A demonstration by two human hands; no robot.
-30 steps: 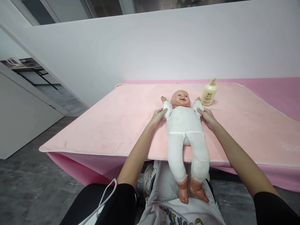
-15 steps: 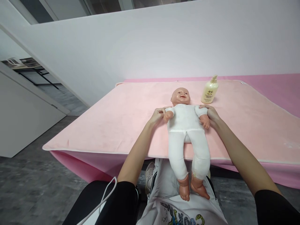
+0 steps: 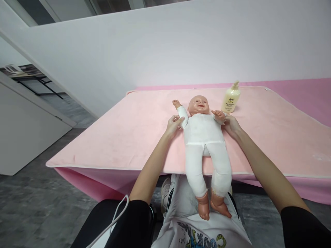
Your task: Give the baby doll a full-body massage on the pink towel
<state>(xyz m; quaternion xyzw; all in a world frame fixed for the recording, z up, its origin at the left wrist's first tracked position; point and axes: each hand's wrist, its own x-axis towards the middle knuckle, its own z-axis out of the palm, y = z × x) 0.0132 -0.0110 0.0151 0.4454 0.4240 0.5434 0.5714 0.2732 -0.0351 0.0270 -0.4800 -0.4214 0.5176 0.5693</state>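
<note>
The doll (image 3: pixel 204 129) lies face up across the near edge of the pink-draped surface (image 3: pixel 124 137), which spreads wide to either side, its feet overhanging. Its long axis runs head-first toward the white wall (image 3: pixel 165 51); the left hand (image 3: pixel 174 126) and right hand (image 3: pixel 232 126), fingers curled nearly closed, each pinch one arm, a bottle (image 3: pixel 230 99) standing just beyond the right.

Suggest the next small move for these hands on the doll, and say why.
Probably ease the near arm at the right hand outward and up: it bends inward toward the doll's head, while the other arm, with the left hand at its sleeve, reaches up beside the head.
</note>
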